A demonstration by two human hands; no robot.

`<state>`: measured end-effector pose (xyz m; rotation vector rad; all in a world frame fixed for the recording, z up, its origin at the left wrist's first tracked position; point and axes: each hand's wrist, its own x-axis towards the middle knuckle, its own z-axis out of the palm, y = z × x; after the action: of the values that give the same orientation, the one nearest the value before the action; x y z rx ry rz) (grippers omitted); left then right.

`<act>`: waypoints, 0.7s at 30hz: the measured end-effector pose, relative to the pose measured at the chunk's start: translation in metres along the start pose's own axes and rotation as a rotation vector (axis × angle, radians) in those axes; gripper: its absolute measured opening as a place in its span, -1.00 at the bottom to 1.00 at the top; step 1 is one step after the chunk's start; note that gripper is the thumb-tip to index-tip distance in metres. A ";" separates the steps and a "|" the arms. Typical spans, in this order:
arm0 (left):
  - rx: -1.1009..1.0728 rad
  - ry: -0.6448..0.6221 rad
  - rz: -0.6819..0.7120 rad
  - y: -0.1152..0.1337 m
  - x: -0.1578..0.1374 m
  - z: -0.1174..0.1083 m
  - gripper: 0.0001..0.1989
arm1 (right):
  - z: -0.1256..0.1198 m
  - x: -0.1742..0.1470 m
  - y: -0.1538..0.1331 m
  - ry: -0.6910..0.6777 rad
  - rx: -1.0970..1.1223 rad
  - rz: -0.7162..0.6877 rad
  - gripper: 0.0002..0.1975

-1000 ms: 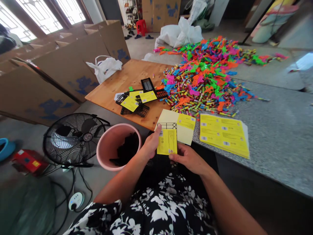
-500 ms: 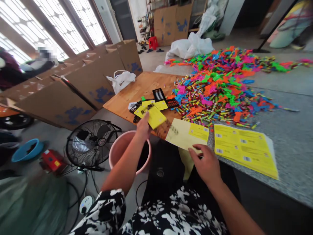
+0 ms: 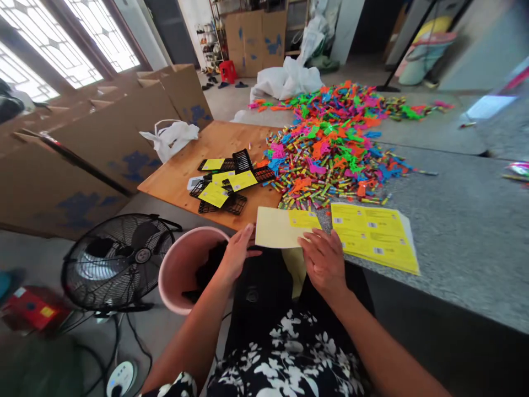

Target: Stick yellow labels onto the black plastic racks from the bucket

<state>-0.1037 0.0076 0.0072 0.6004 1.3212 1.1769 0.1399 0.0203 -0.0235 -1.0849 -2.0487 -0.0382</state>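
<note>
Backing sheet (image 3: 273, 230) sits centre frame at the near table edge, one yellow label (image 3: 304, 218) on its upper right part. Left hand (image 3: 237, 252) is just beside the sheet's left end, fingers spread, no grip visible; can't tell if the tips touch. Right hand (image 3: 324, 258) has its fingers bent at the sheet's lower right edge; can't tell if it's pinching sheet, label or neither. Risks as I see them: sheet looks to overhang the edge, so a one-sided tug could swing it or drop it off. Pulling the label fast at a corner could curl it onto itself or onto a fingertip. Right hand is near the label stack (image 3: 376, 234), right of centre, so a careless wrist could skew the top sheets. Upper-left-of-centre black trays (image 3: 243, 161) overlap untidily; a bump could slide them into the colourful toy pile (image 3: 326, 146)
</note>
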 end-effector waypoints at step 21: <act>-0.353 -0.423 -0.196 -0.011 -0.042 0.023 -0.36 | -0.011 0.017 -0.044 0.003 0.187 0.292 -0.61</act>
<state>-0.0719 -0.0278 0.0194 0.4196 0.7719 1.0209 0.1107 -0.0004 0.0091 -1.2496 -1.8306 0.2933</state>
